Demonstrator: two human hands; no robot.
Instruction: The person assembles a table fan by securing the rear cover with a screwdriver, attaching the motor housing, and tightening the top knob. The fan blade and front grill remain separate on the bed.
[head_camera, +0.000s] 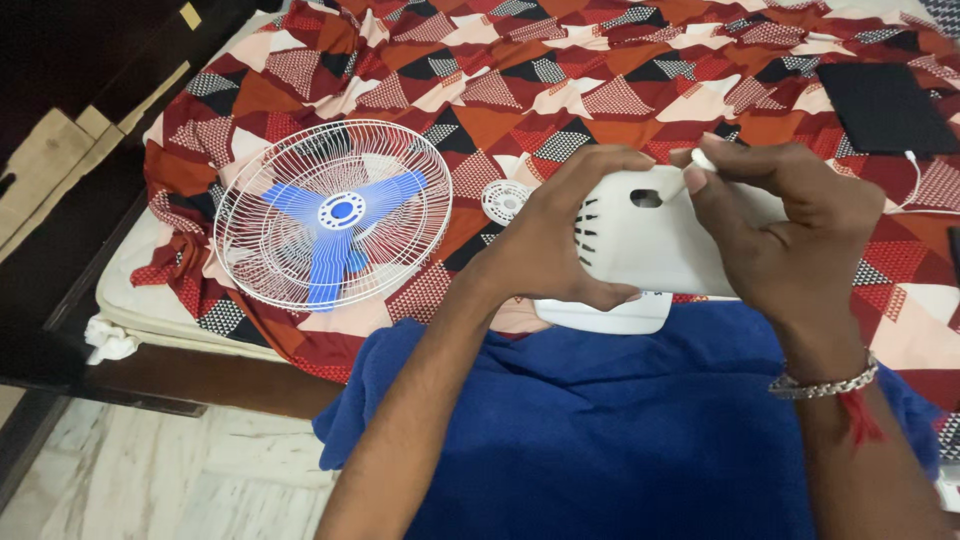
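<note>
Above the blue cloth (620, 420) that covers the person's lap, both hands hold a white plastic fan motor housing (650, 240), a rounded, oblong shell with a row of dark vent slots at its left end and a small rectangular opening in its upper face. Its long axis runs nearly level across the view, left to right, with the slotted end pointing toward the white wire fan guard with blue blades (333, 213), which lies flat on the bed well apart from the housing. The left hand (555, 235) is wrapped around the slotted end, fingers curled over the top and thumb underneath, gripping it firmly. The right hand (780, 225) closes over the opposite end, and its thumb and forefinger pinch a small white rod-like piece (700, 160) that sits at the housing's upper edge, just beside the rectangular opening; what that piece is cannot be told. A metal chain bracelet (825, 382) and a red thread circle the right wrist. Between the housing and the fan guard, a small round white slotted cap (505, 199) rests on the red, orange and white triangle-patterned bedsheet (600, 60). Beyond the housing, toward the bed's far right, a black flat rectangular device (885, 108) lies with a white cable (915, 175) plugged into it.
</note>
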